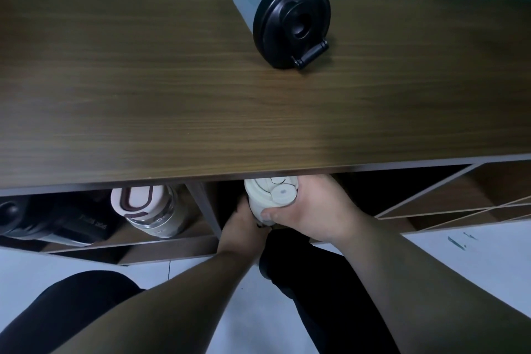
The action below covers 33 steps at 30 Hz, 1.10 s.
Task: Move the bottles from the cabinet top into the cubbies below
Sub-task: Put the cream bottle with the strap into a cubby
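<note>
A cream bottle with a flip lid (270,191) is at the mouth of the middle cubby, just under the cabinet top's front edge. My right hand (319,207) is wrapped around its side. My left hand (242,227) holds it from below. A frosted grey bottle with a black lid (283,19) stands on the wooden cabinet top (143,80) near the back. In the left cubby stand a clear bottle with a pink lid (149,210) and a black bottle (43,221).
The cubby to the right (448,195) shows bare wood with slanted dividers. A vertical divider (205,207) separates the left and middle cubbies. A teal wall runs behind the cabinet. My dark-clothed knees are on the white floor (474,253) below.
</note>
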### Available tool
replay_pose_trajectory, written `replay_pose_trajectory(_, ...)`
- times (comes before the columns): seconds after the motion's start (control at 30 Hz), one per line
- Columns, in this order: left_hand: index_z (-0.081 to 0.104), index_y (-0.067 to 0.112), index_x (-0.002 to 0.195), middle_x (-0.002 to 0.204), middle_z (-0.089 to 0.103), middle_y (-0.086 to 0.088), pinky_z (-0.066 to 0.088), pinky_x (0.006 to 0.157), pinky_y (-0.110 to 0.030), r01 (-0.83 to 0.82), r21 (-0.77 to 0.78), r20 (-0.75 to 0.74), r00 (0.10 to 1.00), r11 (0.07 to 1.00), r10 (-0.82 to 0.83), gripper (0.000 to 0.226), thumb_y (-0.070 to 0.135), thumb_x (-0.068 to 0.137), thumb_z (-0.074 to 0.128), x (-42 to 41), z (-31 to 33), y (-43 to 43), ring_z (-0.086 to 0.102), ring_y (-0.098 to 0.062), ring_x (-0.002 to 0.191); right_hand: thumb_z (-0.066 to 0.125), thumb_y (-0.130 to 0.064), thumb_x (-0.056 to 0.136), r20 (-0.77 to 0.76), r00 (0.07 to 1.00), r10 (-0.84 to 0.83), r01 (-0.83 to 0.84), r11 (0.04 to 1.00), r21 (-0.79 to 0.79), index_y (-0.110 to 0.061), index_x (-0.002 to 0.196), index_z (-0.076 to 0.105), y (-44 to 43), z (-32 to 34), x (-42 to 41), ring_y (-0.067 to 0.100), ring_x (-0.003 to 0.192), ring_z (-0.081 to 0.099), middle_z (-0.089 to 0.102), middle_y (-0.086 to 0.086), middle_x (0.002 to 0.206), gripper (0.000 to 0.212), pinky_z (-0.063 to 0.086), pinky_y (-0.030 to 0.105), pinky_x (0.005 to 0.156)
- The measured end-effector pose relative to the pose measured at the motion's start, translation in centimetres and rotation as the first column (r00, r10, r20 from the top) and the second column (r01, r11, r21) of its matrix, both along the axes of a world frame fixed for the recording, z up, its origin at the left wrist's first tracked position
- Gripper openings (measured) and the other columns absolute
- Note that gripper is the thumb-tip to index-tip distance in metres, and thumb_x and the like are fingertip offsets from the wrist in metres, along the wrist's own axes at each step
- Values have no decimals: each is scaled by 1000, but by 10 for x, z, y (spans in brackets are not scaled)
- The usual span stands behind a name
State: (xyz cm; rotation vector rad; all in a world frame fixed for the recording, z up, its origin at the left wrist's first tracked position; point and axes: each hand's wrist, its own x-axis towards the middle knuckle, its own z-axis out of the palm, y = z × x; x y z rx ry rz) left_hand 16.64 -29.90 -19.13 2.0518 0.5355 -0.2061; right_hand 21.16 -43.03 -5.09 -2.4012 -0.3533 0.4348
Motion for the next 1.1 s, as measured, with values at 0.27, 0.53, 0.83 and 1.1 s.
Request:
replay_pose_trajectory(0.27, 39, 45, 137, 138, 65, 9, 50, 108, -40, 66, 11, 24, 998, 998, -67, 73, 51, 77, 79, -1, 3, 6, 62, -17, 128, 86, -53, 53, 36, 996, -76, 77, 997, -14, -36, 117, 57, 1, -10, -6, 9, 107, 64, 69, -18, 112, 73, 55, 33, 91)
replay_pose_trajectory(0.53, 41, 40, 143, 137, 65, 10, 49, 109, -39, 104, 62, 9, 994, 993, -105, 75, 55, 76, 72, 4, -13, 6, 62, -16, 127, 78, -63, 45, 44, 994, -104, 104, 995, 8, -38, 124, 53, 1, -17, -6, 8, 114, 62, 65, -18, 119, 86, 54, 35, 96)
replay_pose_trajectory(0.83, 40, 36, 144, 129, 66, 11, 52, 105, -38, 116, 52, 12, 993, 992, -117, 72, 48, 81, 73, 3, -8, 7, 64, -15, 122, 89, -51, 57, 24, 993, -116, 115, 993, 29, -40, 129, 49, 3, -9, -13, 9, 122, 54, 57, -13, 125, 83, 47, 31, 103)
replay_pose_trajectory(1.1, 42, 32, 144, 123, 62, 17, 47, 97, -26, 124, 9, -13, 992, 992, -124, 73, 33, 81, 78, -6, 7, 10, 60, -8, 115, 91, -48, 50, -31, 993, -115, 116, 991, 64, -43, 136, 39, 0, -5, -16, 2, 122, 50, 46, -21, 128, 101, 44, 28, 104)
